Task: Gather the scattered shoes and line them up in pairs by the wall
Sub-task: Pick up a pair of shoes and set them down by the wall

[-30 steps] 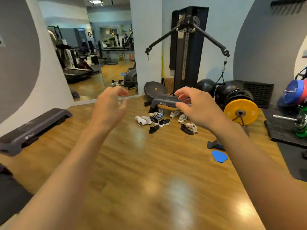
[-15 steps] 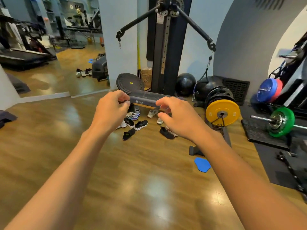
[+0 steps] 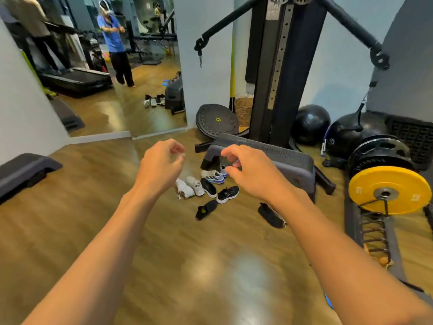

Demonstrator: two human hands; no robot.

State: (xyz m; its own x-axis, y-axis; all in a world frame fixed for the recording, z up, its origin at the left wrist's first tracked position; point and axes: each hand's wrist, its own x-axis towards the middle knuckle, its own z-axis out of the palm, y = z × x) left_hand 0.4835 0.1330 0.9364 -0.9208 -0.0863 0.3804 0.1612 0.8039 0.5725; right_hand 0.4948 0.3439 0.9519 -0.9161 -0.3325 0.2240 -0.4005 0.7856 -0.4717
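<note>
Several shoes lie scattered on the wooden floor in front of a grey step platform (image 3: 281,158). Two white sneakers (image 3: 191,186) sit at the left of the pile, two black sneakers with white soles (image 3: 227,194) beside them, and a white-and-blue sneaker (image 3: 212,176) behind. A black slip-on (image 3: 206,209) lies nearer me, and another black shoe (image 3: 270,215) lies apart to the right. My left hand (image 3: 161,171) and my right hand (image 3: 253,173) are stretched out in the air above the pile, fingers loosely curled and apart, holding nothing.
A cable machine (image 3: 281,73) stands against the wall behind the step. Black balls (image 3: 310,124), a yellow weight plate (image 3: 389,190) and a plate rack fill the right side. A balance disc (image 3: 216,120) leans by the wall. A mirror (image 3: 105,66) at left reflects a person and shoes.
The view has moved closer to the shoe pile. My fingers, pinched close together before, have spread apart and both hands now hang lower over the shoes.
</note>
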